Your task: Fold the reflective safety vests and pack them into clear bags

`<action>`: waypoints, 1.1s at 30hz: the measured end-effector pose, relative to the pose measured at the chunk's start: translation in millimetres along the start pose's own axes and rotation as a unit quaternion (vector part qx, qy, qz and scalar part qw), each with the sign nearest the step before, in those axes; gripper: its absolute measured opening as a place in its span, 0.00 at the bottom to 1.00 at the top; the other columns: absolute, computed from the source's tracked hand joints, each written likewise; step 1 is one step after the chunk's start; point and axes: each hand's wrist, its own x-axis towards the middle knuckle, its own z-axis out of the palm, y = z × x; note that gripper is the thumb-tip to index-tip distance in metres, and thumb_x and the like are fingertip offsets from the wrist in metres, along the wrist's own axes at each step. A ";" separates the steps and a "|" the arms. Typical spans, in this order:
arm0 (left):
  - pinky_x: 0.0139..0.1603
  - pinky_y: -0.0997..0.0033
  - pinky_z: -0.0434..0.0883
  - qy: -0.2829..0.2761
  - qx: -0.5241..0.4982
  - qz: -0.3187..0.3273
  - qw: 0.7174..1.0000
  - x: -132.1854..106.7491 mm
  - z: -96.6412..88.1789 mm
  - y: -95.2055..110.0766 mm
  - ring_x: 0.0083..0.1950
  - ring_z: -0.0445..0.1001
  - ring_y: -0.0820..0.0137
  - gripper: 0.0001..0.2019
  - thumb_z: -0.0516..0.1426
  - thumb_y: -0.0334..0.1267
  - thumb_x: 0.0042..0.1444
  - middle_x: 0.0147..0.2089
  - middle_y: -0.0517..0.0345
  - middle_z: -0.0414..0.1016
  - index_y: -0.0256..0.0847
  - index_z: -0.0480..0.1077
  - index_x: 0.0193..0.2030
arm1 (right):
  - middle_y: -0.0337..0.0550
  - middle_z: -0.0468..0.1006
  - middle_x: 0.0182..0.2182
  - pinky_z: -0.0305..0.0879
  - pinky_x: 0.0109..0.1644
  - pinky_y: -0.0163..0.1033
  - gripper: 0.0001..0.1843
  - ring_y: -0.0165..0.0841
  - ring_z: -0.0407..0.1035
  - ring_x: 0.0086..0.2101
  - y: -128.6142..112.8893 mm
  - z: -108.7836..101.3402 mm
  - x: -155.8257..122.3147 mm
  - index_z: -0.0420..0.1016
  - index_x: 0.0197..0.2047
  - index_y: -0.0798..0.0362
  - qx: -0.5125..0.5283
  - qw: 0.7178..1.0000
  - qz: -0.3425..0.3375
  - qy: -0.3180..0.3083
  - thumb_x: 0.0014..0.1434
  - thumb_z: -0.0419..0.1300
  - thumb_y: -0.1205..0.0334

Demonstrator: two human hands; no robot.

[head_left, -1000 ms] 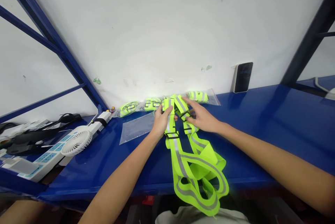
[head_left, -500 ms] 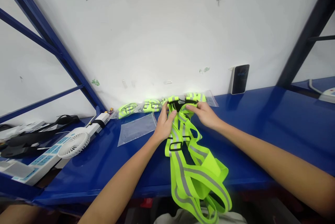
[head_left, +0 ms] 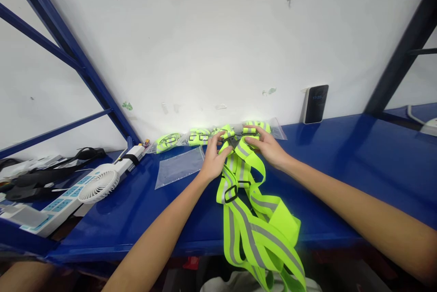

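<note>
A neon-yellow reflective strap vest [head_left: 254,224] with grey stripes and black buckles lies across the blue shelf [head_left: 341,169] and hangs over its front edge. My left hand [head_left: 213,160] pinches the vest's top end from the left. My right hand [head_left: 268,146] grips the same end from the right, fingers curled around the straps. Both hands meet near the back of the shelf, close to the wall.
Bagged folded vests [head_left: 194,137] line the wall behind my hands. An empty clear bag [head_left: 179,167] lies flat to the left. Further left are a white handheld fan [head_left: 97,185], a power strip [head_left: 51,208] and black straps [head_left: 51,176]. A dark phone-like device [head_left: 316,103] leans on the wall.
Both hands have shifted the vest's top end a little farther toward the wall, and the straps have slid so more of the vest hangs over the shelf edge.
</note>
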 end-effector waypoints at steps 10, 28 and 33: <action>0.41 0.67 0.72 -0.036 -0.239 -0.158 0.957 2.8 3.3 1.9 0.39 0.77 0.65 0.34 0.64 0.41 0.50 0.38 0.54 0.78 0.40 0.60 0.63 | 0.42 0.82 0.33 0.75 0.39 0.41 0.29 0.39 0.78 0.36 7.2 -3.1 4.9 0.71 0.50 0.52 0.052 0.998 -0.023 0.016 0.45 0.73 0.54; 0.34 0.68 0.76 0.085 -0.219 -0.007 0.972 5.8 -2.3 17.7 0.31 0.77 0.69 0.22 0.65 0.49 0.50 0.38 0.56 0.75 0.39 0.66 0.46 | 0.39 0.75 0.38 0.69 0.46 0.43 0.21 0.36 0.72 0.40 -1.6 0.9 -7.3 0.62 0.48 0.45 0.000 0.999 -0.027 -0.041 0.56 0.64 0.50; 0.30 0.70 0.76 0.067 -0.221 0.037 0.972 10.1 -13.9 39.5 0.31 0.76 0.70 0.23 0.65 0.50 0.51 0.33 0.60 0.71 0.42 0.65 0.48 | 0.42 0.73 0.49 0.66 0.52 0.42 0.16 0.38 0.68 0.50 -17.7 4.3 -7.1 0.66 0.42 0.45 -0.016 0.993 -0.100 -0.061 0.57 0.60 0.45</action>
